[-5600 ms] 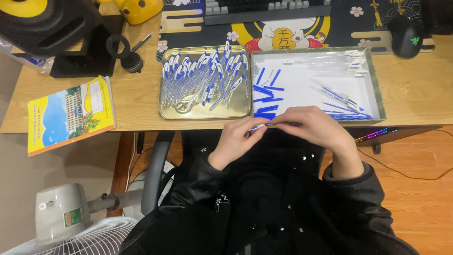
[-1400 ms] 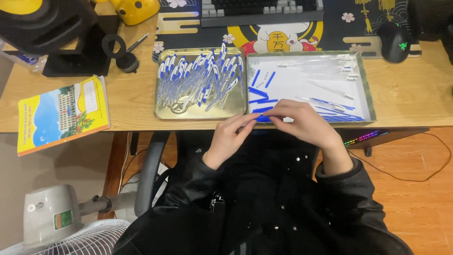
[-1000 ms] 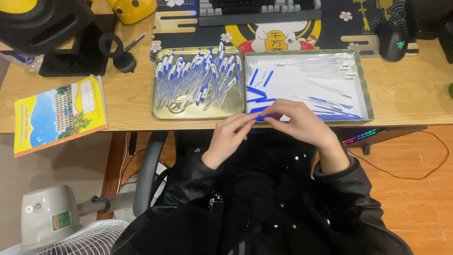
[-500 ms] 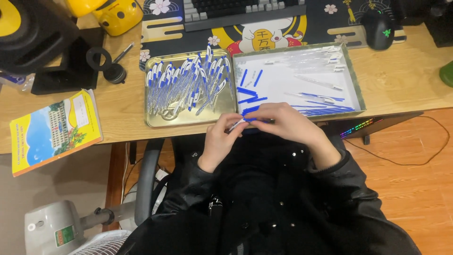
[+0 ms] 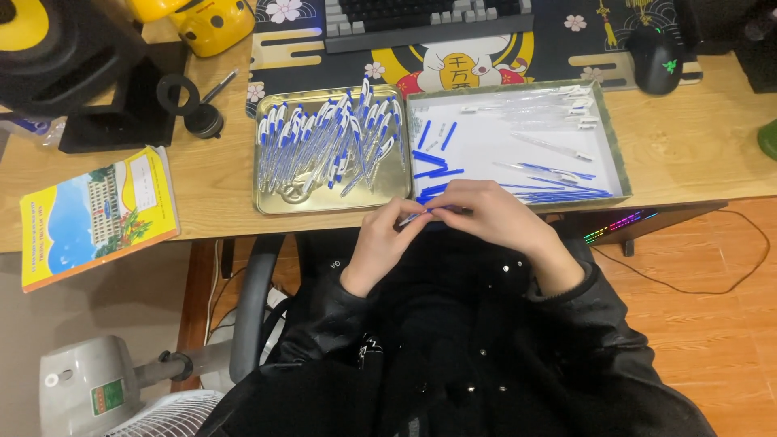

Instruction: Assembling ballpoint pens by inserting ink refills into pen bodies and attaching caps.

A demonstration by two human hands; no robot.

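Both hands, left (image 5: pixel 387 239) & right (image 5: pixel 494 217), pinched a blue pen (image 5: pixel 422 215) at frame centre; yellow-covered book (image 5: pixel 93 214) at left.

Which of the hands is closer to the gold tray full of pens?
Left. The left hand sits just below the gold tray; the right hand is farther right, below the white tray.

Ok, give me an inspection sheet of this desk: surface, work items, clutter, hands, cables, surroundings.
Surface: wooden desk, patterned mat at the back.
Work items: gold tray heaped with assembled pens; white tray of blue refills and clear barrels.
Clutter: yellow booklet, keyboard, mouse.
Hands: left hand and right hand share a grip on one pen at the desk edge.
Cables: black cable on the floor.
Surroundings: fan, chair arm.
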